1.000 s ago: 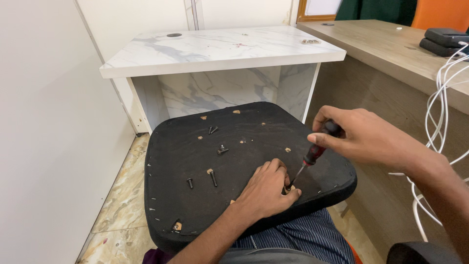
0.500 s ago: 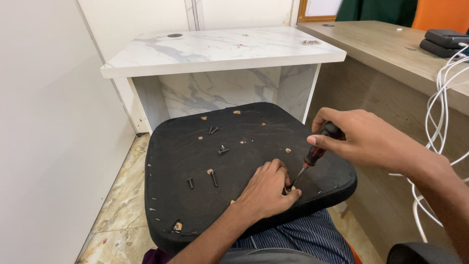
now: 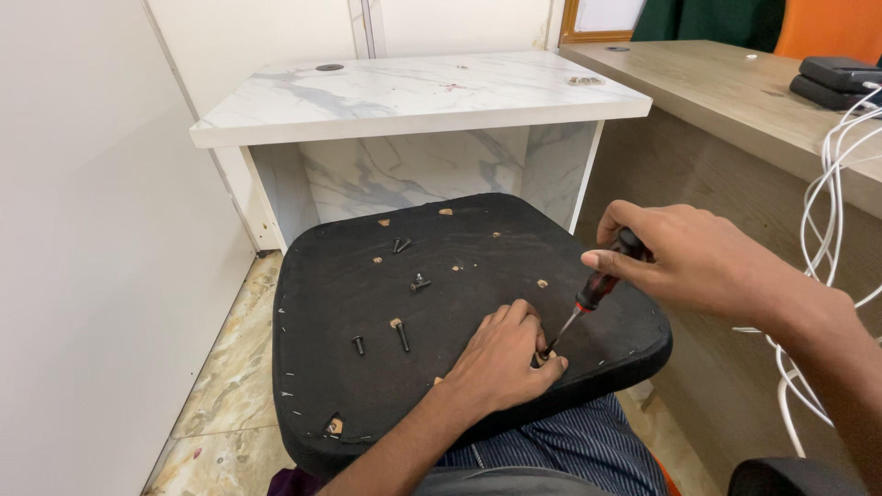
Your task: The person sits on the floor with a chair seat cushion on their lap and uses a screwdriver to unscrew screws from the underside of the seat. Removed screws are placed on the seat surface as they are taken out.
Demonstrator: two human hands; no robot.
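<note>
While the left hand [image 3: 501,363] pinches a screw [image 3: 546,354] against the seat board's [image 3: 367,386] near edge, the right hand [image 3: 684,257] grips the screwdriver [image 3: 588,298], slanting down-left onto it.

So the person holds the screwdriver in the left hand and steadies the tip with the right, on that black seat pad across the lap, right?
Not quite: the hands are swapped. In the head view the right hand holds the screwdriver, and the left hand steadies its tip. The rest is right: the work is on the black seat pad across the lap.
</note>
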